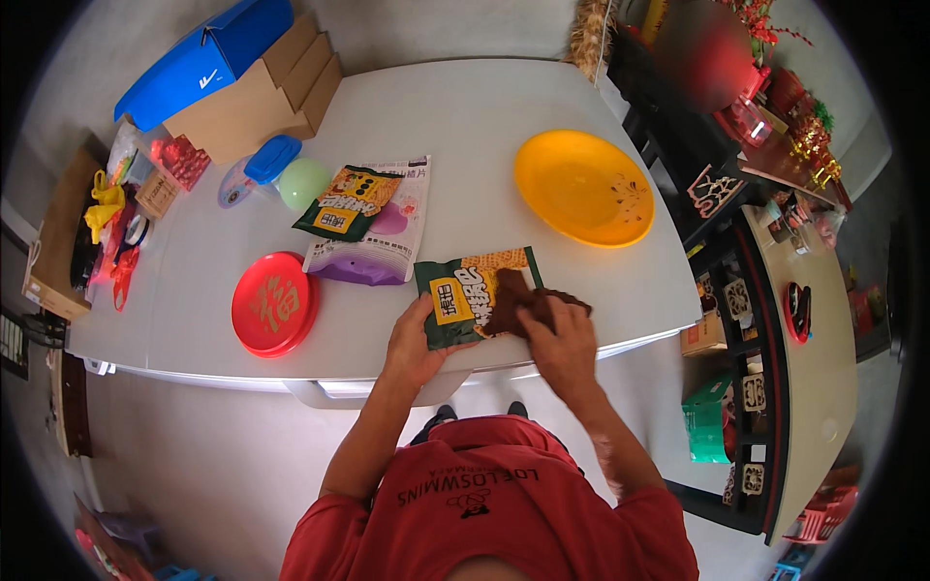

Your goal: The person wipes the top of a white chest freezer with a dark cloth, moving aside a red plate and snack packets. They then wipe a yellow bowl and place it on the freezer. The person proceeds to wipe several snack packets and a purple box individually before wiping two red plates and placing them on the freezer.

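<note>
A green and yellow snack packet lies near the table's front edge. My left hand grips its lower left corner, the fingers partly hidden under it. In my right hand is a dark brown cloth, bunched under the fingers and resting on the packet's right part. Just beyond, a similar green and yellow packet lies on top of a larger white and purple pouch. To the left sits a round red lidded container with a gold character on it.
A yellow plate stands at the table's right side. Back left are a pale green balloon-like ball, a blue-lidded container, and a blue box on cardboard boxes. An open carton of odds and ends is far left; a shelf unit stands right.
</note>
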Action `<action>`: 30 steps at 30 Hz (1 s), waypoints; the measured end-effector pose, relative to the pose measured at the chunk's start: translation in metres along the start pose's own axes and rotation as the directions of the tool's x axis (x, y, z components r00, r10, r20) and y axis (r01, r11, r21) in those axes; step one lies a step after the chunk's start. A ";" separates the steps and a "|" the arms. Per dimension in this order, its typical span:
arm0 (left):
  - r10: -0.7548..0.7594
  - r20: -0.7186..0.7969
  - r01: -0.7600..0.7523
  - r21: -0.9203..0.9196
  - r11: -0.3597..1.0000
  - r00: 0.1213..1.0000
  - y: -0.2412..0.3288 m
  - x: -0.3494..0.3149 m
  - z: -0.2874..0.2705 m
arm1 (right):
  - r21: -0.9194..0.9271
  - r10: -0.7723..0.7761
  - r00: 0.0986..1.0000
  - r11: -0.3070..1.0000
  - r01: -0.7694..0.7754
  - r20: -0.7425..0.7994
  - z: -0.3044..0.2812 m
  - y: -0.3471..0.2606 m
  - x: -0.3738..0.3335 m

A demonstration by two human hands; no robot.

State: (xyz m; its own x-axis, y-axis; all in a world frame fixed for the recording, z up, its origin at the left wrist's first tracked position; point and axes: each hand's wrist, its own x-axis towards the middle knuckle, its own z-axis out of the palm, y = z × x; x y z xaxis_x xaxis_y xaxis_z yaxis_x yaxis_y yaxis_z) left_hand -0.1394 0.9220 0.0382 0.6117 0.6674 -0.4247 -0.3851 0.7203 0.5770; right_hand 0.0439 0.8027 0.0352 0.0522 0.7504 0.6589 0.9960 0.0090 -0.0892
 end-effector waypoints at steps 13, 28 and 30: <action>0.005 0.014 -0.004 -0.015 1.000 1.000 0.000 0.004 -0.008 | 0.502 -0.071 0.993 0.865 0.014 0.094 0.028 -0.059 0.071; -0.095 -0.020 0.094 -0.030 0.995 0.995 0.006 -0.002 0.002 | 0.025 0.259 0.954 0.964 -0.266 0.151 0.038 0.025 0.044; -0.086 -0.033 0.085 -0.026 0.996 0.996 0.006 -0.002 0.002 | -0.056 0.328 0.933 0.945 -0.324 0.145 0.024 0.031 0.030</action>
State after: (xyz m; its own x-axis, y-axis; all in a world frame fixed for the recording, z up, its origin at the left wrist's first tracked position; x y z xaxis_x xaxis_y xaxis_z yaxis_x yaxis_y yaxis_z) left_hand -0.1417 0.9242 0.0437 0.6192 0.6090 -0.4956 -0.3494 0.7790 0.5207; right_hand 0.0743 0.8414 0.0340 0.3653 0.7992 0.4774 0.9279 -0.2713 -0.2558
